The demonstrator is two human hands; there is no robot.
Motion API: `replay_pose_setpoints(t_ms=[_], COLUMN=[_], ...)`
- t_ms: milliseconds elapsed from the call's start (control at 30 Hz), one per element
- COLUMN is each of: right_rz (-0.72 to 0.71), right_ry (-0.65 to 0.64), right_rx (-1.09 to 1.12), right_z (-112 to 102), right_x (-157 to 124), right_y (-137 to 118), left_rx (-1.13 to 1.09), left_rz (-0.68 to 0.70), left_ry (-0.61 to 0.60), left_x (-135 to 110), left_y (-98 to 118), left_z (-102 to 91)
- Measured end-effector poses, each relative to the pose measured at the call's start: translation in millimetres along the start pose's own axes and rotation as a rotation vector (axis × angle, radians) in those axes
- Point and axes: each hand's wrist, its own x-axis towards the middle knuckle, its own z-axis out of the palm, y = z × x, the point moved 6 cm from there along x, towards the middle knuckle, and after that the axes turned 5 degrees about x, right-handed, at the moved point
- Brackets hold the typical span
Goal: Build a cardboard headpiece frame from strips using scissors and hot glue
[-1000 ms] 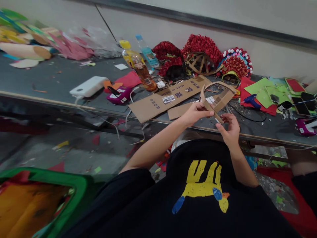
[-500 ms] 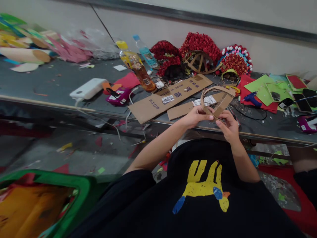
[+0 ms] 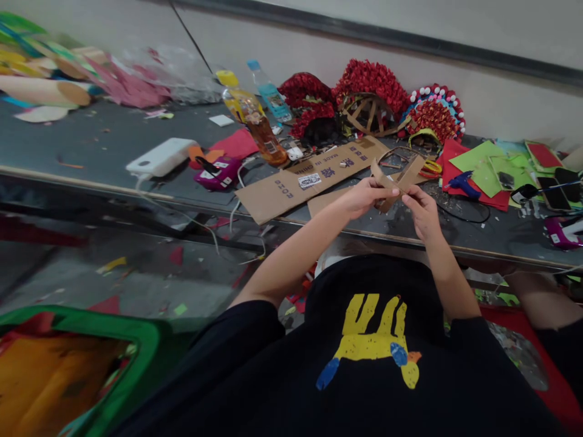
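Both my hands hold a frame of brown cardboard strips (image 3: 397, 173) just above the near edge of the grey table (image 3: 91, 145). My left hand (image 3: 367, 198) pinches the frame's left side with closed fingers. My right hand (image 3: 422, 209) grips its right side, fingers curled. The strips cross each other and curve back into a loop that tilts away from me. A flat cardboard sheet with printed letters (image 3: 310, 176) lies on the table right behind my left hand.
Red flower-covered headpieces (image 3: 371, 85), two bottles (image 3: 255, 118), a white power bank (image 3: 161, 156), a blue glue gun (image 3: 464, 182), green and red sheets (image 3: 483, 164) and phones (image 3: 553, 189) crowd the table. A green bin (image 3: 82, 364) stands at lower left. Another person's arm (image 3: 537, 300) shows at right.
Both hands moved up and away over the table edge, and the cardboard frame tipped flatter and away from me, turning between my fingers.
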Motion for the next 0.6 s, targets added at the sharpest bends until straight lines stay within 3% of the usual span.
replay_pose_setpoints(t_ms=[200, 433, 533, 600], right_rz=[0.081, 0.055, 0.123, 0.190], right_ry=[0.108, 0.150, 0.192, 0.210], right_rx=[0.133, 0.199, 0.271, 0.321], right_z=[0, -2, -10, -15], right_x=[14, 25, 32, 39], right_y=[18, 25, 35, 43], left_rx=[-0.008, 0.031, 0.056, 0.120], left_rz=[-0.045, -0.098, -0.056, 0.046], left_ry=[0.069, 0.078, 0.088, 0.083], left_x=[13, 18, 20, 20], left_y=[3, 7, 14, 24], left_z=[-1.1, -4.3, -5.3, -5.7])
